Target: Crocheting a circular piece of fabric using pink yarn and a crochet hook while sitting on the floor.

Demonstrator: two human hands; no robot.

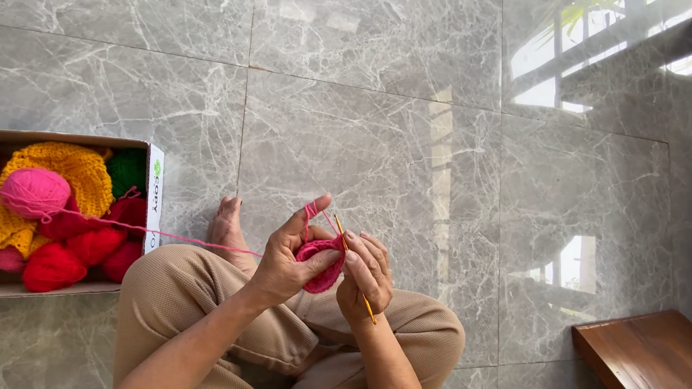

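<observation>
I sit cross-legged on a grey marble floor. My left hand pinches a small pink crochet piece between thumb and fingers, with pink yarn looped over the raised index finger. My right hand grips a yellow crochet hook, whose tip points into the top of the pink piece. A pink yarn strand runs from my left hand leftward to a pink yarn ball in a cardboard box.
The box at the left holds red, pink and green yarn balls and a yellow crocheted piece. My bare foot rests beside the box. A brown wooden bench corner sits at the lower right.
</observation>
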